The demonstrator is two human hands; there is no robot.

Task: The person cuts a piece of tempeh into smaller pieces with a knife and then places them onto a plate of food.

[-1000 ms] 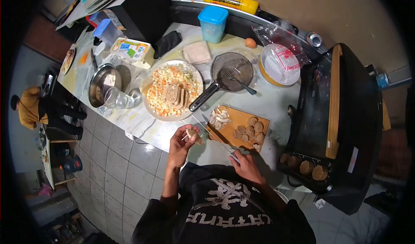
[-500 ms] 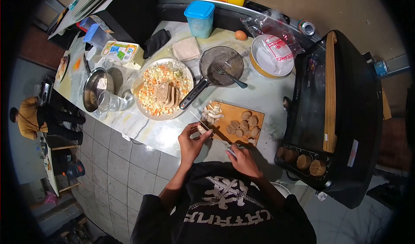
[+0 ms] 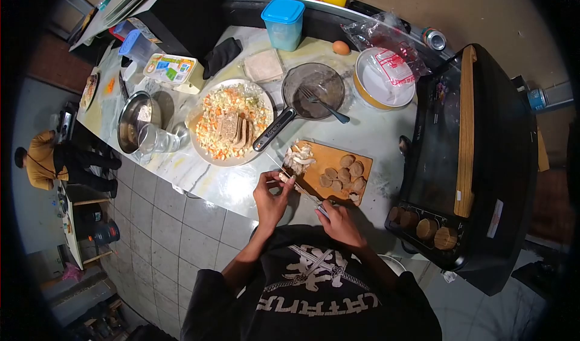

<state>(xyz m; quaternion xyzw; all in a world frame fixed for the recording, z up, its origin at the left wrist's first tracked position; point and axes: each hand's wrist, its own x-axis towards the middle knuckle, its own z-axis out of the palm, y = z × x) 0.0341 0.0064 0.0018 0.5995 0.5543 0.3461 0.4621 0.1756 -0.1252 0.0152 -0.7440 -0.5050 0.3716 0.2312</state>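
Fingers (image 3: 273, 183) of the left hand (image 3: 272, 197) were pinched closed on a small pale food piece (image 3: 284, 176), held at the near-left corner of the wooden cutting board (image 3: 314, 163). Right hand (image 3: 338, 220): closed round the handle of a long knife (image 3: 302, 190), blade laid against the held piece.

Done, as judged: brown round slices (image 3: 344, 172) lay grouped on the right part of the board; pale shreds (image 3: 299, 157) were heaped at its left end. Left, as judged: the piece in hand looked only partly cut.

Nearby on the marble tabletop (image 3: 374, 138): plate of chopped vegetables (image 3: 232, 123) with sliced bread, frying pan (image 3: 311, 93) with a fork (image 3: 326, 106), one egg (image 3: 341, 47).
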